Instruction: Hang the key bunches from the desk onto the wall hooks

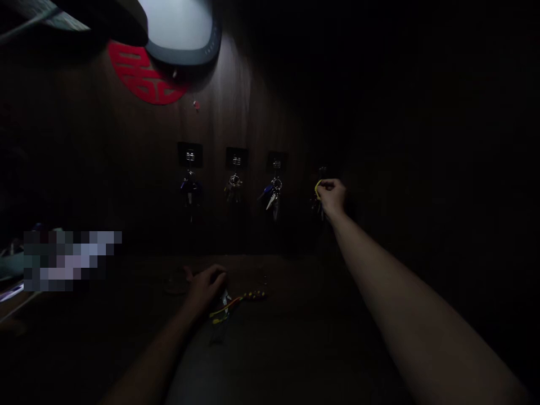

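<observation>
My right hand (333, 196) is raised to the rightmost wall hook (323, 169), fingers closed on a yellow cord (318, 189). Keys (314, 203) hang dimly beside and below those fingers; whether they join the cord is too dark to tell. Low on the dark surface, my left hand (206, 286) rests with its fingers loosely apart, its fingertips partly lost in shadow. Touching or close beside it lie silvery keys (226, 300) with a yellow and red braided cord (231, 306) that ends in a patterned knobbly piece (255, 295).
Three more hooks carry key bunches: left (189, 188), middle (234, 188) and right (275, 194). Above are a round red paper-cut (147, 79) and a grey-white cap-like object (181, 28). A pixelated patch (71, 259) covers something at left. Deep shadow hides the right side.
</observation>
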Demonstrator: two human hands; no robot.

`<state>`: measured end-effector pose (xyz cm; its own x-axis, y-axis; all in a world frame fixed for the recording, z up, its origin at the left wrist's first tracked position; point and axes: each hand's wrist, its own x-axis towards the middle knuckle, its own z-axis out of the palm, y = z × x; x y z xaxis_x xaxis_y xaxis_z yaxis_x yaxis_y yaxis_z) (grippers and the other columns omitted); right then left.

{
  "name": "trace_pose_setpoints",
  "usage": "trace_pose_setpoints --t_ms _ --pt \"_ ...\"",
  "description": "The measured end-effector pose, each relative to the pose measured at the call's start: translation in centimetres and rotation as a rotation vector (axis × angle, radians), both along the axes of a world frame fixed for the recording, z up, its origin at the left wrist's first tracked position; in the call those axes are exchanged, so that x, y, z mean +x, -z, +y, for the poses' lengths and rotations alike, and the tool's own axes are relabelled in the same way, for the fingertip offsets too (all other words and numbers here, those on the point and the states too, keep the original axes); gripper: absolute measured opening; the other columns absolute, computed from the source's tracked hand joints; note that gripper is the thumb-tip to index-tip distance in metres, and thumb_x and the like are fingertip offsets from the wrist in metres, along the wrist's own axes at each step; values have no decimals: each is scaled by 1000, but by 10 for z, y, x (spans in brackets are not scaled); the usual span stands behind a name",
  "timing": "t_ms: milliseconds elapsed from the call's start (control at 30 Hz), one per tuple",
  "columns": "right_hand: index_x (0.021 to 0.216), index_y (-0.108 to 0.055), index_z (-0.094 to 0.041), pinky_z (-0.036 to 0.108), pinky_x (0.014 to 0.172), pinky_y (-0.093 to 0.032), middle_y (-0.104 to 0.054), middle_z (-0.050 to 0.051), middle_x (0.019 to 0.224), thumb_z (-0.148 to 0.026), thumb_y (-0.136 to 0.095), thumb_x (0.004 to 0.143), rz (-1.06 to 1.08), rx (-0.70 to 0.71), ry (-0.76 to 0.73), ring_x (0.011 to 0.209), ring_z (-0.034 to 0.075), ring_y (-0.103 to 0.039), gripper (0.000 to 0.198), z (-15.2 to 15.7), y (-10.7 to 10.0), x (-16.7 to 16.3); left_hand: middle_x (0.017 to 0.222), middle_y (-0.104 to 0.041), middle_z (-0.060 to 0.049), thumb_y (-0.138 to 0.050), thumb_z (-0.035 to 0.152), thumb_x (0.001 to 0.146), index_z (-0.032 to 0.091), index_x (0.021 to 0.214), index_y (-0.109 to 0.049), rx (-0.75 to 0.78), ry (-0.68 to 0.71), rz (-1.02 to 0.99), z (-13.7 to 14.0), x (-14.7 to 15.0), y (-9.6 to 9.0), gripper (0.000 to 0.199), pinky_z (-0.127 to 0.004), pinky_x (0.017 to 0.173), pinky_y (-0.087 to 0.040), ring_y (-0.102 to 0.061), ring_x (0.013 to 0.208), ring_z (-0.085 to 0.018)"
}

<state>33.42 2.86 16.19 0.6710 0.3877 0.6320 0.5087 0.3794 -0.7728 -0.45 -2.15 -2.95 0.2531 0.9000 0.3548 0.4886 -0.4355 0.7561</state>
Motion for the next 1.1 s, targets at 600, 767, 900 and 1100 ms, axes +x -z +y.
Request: trace_pose_setpoints --t_ms 600,767,900,1100 --pt "92 -54 -16 32 71 -48 -64 6 84 -22 -57 61 168 -14 -45 76 17 -61 32 -29 95 -22 83 -70 -1 -47 37 75 22 81 -64 5 8 -43 -1 -1 0 24 -35 89 -40 -62 85 -21" --pt "91 -54 -18 34 74 -48 -64 7 88 -28 -57 61 202 -57 -153 83 19 -61 32 -41 131 -48 85 -70 -1 -45 36 77 22 84 -64 35 -13 -34 1 -5 2 25 -38 95 -36 -62 87 -20" --pt "88 -55 -18 36 76 -47 -64 7 87 -30 -57 61 236 -85 -249 84 19 -61 30 -49 159 -74 87 -69 -1 -44 35 77 22 87 -64 54 -36 -59 6 -10 4 26 -35 89 -41 -62 87 -20" --pt "87 -55 -19 35 73 -48 -64 7 87 -31 -59 61 265 -150 -370 83 19 -61 29 -53 185 -105 92 -69 -2 -42 31 78 21 89 -63 65 -84 -64 9 -18 -1 27 -31 82 -46 -63 89 -19"
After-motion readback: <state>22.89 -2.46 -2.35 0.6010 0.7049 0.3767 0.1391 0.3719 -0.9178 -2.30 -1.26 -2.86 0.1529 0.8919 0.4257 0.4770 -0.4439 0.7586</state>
